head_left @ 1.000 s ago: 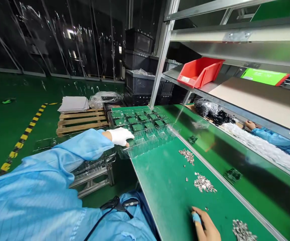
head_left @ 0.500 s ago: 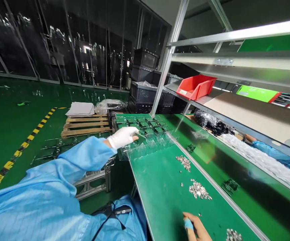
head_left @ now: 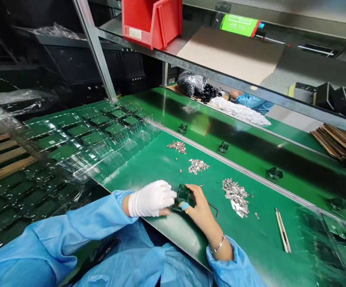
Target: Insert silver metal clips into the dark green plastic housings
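Near the front edge of the green bench, a small green circuit board [head_left: 183, 193] is held between my two hands. My left hand [head_left: 153, 198], in a white glove, has its curled fingers at the board's left side; its fingertips are partly hidden. My right hand [head_left: 201, 209], bare with a blue wrap on one finger, grips the board's right side between thumb and fingers. A black hex key [head_left: 214, 209] lies just right of that hand. Small metal parts lie beyond my hands in a far-left pile [head_left: 177, 147], a middle pile [head_left: 198, 166] and a right pile [head_left: 236, 196].
A clear plastic tray [head_left: 121, 149] with several boards lies at the left; another tray [head_left: 319, 239] is at the right. Tweezers [head_left: 282, 231] lie on the bench. Several boards sit on the green strip behind the metal rail [head_left: 235, 164]. A red bin [head_left: 151, 24] stands on the shelf above.
My left hand has come back from the tray at the left to the bench front, with a board now between both hands. The view has turned right and down.
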A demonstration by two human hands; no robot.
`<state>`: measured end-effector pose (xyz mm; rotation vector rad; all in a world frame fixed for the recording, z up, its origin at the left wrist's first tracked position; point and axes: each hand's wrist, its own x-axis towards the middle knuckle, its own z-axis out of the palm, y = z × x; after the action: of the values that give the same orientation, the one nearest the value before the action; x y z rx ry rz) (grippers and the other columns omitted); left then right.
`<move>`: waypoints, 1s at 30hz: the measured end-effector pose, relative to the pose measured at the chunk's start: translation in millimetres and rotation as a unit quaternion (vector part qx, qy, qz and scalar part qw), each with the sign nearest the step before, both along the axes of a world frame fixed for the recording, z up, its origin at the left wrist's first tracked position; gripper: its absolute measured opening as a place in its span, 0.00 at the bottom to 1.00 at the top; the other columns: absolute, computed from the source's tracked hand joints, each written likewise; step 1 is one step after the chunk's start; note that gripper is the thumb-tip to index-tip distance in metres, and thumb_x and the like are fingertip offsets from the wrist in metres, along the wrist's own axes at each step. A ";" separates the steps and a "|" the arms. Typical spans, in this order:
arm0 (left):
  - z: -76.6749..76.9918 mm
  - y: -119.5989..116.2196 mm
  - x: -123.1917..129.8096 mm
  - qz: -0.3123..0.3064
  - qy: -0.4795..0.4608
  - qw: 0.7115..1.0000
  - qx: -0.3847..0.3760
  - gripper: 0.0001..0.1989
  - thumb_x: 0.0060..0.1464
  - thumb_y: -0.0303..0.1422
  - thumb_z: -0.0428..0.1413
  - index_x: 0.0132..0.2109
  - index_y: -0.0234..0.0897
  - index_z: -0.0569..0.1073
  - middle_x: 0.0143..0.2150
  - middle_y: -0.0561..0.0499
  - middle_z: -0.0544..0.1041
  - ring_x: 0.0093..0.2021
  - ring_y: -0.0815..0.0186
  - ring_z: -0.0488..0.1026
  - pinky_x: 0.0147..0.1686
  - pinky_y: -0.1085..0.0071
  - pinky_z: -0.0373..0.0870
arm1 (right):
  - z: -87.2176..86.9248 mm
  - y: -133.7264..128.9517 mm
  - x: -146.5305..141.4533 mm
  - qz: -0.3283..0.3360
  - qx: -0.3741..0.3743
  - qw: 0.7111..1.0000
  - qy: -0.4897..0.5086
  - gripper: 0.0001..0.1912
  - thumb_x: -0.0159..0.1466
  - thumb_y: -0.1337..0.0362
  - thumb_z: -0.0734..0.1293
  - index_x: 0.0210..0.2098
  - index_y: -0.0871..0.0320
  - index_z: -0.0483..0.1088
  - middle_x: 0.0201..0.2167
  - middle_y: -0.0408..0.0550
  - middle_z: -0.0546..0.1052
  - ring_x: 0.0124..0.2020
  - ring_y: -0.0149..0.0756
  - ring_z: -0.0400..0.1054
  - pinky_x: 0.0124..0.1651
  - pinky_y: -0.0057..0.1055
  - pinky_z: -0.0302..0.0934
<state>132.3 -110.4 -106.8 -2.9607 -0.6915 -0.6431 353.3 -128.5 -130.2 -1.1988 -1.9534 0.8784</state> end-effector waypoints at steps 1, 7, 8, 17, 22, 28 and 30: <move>2.9 10.1 -3.7 0.011 -0.001 1.000 -0.009 0.17 0.60 0.41 0.44 0.31 0.36 0.70 0.32 0.47 0.73 0.31 0.65 0.68 0.36 0.66 0.65 | -5.3 -0.2 0.1 -0.010 0.030 0.999 -0.028 0.27 0.56 0.68 0.65 0.55 0.56 0.61 0.53 0.55 0.65 0.54 0.42 0.62 0.57 0.42 0.61; 6.3 102.7 -2.9 0.278 0.033 0.945 -0.170 0.12 0.59 0.33 0.46 0.38 0.38 0.74 0.39 0.49 0.75 0.41 0.63 0.71 0.40 0.69 0.64 | -3.8 -1.9 2.7 0.007 0.147 0.979 -0.144 0.30 0.57 0.61 0.67 0.57 0.57 0.56 0.61 0.60 0.57 0.62 0.51 0.53 0.63 0.59 0.45; 1.5 116.8 0.2 0.291 0.035 0.938 -0.183 0.12 0.59 0.32 0.46 0.40 0.39 0.74 0.41 0.49 0.75 0.42 0.63 0.71 0.41 0.69 0.64 | 1.3 -0.9 3.9 0.002 0.158 0.977 -0.142 0.30 0.58 0.60 0.67 0.58 0.57 0.55 0.61 0.60 0.57 0.62 0.51 0.53 0.63 0.59 0.44; -27.9 151.4 9.8 0.332 0.039 0.915 -0.228 0.11 0.56 0.34 0.49 0.38 0.39 0.75 0.39 0.49 0.75 0.38 0.65 0.71 0.36 0.72 0.64 | 24.9 35.5 4.7 -0.128 0.133 0.982 -0.049 0.16 0.63 0.66 0.59 0.51 0.56 0.63 0.51 0.54 0.67 0.47 0.39 0.67 0.51 0.40 0.65; -27.7 159.7 5.0 0.359 0.026 0.906 -0.222 0.12 0.57 0.35 0.47 0.37 0.39 0.75 0.38 0.49 0.75 0.39 0.63 0.71 0.36 0.71 0.64 | 3.2 39.3 10.6 -0.117 0.110 0.986 -0.050 0.15 0.62 0.68 0.59 0.49 0.57 0.65 0.49 0.54 0.69 0.43 0.37 0.68 0.48 0.39 0.66; -24.0 183.3 13.2 0.350 0.018 0.916 -0.193 0.13 0.57 0.32 0.46 0.44 0.41 0.74 0.45 0.47 0.74 0.46 0.60 0.70 0.43 0.68 0.64 | -5.0 35.5 20.1 -0.134 0.095 0.984 -0.065 0.14 0.63 0.67 0.58 0.48 0.57 0.66 0.47 0.54 0.71 0.41 0.37 0.70 0.43 0.37 0.68; -25.2 189.1 19.2 0.344 0.022 0.918 -0.195 0.11 0.55 0.30 0.49 0.42 0.40 0.75 0.43 0.46 0.74 0.45 0.59 0.70 0.41 0.68 0.65 | -3.7 34.4 19.4 -0.124 0.098 0.984 -0.076 0.14 0.63 0.67 0.58 0.48 0.57 0.66 0.47 0.53 0.71 0.41 0.37 0.70 0.44 0.37 0.67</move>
<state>151.5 78.7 -131.9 -2.6956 -1.9138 -0.4008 372.7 -94.1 -133.9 -1.3863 -1.9046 0.4674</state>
